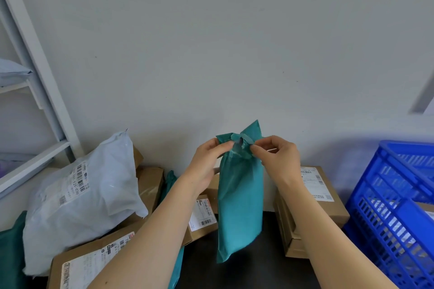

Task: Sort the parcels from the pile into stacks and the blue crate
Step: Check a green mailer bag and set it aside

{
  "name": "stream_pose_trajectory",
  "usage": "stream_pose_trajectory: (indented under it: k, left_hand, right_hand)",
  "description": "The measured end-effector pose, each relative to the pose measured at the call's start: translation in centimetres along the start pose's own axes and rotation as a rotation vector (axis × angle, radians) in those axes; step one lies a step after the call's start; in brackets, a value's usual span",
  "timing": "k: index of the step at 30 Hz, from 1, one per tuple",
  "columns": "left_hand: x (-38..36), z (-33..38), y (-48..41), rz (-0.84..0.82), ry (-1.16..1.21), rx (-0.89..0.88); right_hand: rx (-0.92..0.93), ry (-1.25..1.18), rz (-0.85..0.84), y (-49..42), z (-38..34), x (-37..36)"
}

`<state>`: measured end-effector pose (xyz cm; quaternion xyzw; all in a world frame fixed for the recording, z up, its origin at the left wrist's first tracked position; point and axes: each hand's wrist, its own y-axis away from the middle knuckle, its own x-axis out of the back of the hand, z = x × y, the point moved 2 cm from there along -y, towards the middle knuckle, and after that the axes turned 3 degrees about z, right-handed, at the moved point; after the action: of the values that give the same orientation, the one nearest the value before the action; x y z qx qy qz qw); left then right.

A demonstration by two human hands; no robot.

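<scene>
My bare forearms (145, 241) are closest to me, rising from the bottom edge. Between them hangs a long teal plastic mailer bag (239, 206), upright. My left hand (206, 162) and right hand (279, 157) each pinch its crumpled top between thumb and fingertips, one on either side. I cannot tell whether its lower end touches the dark tabletop (258, 272) below.

Under my left forearm lies a flat brown cardboard box with a white label (77, 263). Beyond it, well left of my left hand, a bulging white plastic mailer with barcodes (79, 197) leans on more cardboard. A small labelled cardboard box (203, 216) sits just behind my left wrist, with a second teal mailer (170, 180) beside it.

Just right of my right wrist stands a stack of brown cardboard boxes (312, 197). Further right is the blue slatted plastic crate (394, 206).
</scene>
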<state>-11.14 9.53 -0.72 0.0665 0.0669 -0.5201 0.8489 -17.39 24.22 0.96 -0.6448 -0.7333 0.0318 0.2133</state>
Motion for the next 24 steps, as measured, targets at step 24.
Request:
stream_pose_trajectory:
  k: [24]
  left_hand:
    - [-1.3,1.2,1.5,0.113,0.206,-0.004]
  right_hand:
    - [-0.184,0.173,-0.069,5.1,3.8,-2.0]
